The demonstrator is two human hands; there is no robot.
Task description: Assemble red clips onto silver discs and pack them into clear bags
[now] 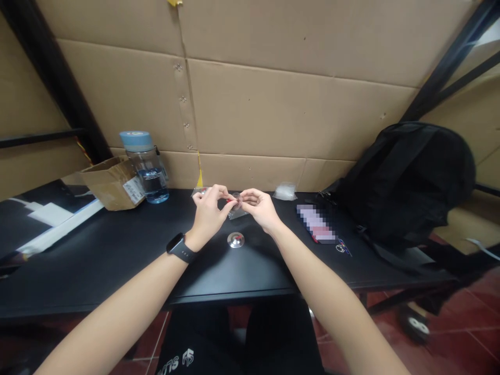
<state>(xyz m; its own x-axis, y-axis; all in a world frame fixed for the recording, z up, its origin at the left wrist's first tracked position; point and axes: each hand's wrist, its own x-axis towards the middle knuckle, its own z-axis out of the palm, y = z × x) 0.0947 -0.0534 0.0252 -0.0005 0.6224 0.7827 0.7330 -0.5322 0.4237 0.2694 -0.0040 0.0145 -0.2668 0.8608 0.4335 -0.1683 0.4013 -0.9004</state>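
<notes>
Over the black table, my left hand (210, 211) pinches a small red part (229, 200) between thumb and fingers. My right hand (261, 208) faces it, its fingertips closed on the edge of a small clear round piece (237, 201). The red part and the clear piece touch or overlap; the exact join is too small to make out. Just below the hands, a shiny silver domed disc (236, 239) lies on the tabletop. A clear plastic bag (236, 213) is partly hidden beneath my hands, and another small clear packet (200, 191) sits behind my left hand.
At the left stand a blue-lidded water bottle (152, 179), a cardboard box (111, 185) and a white power strip (62, 226). To the right are a crumpled plastic bag (286, 191), a phone (316, 224), a key ring (340, 249) and a black backpack (406, 182). Cardboard (253, 114) walls the back.
</notes>
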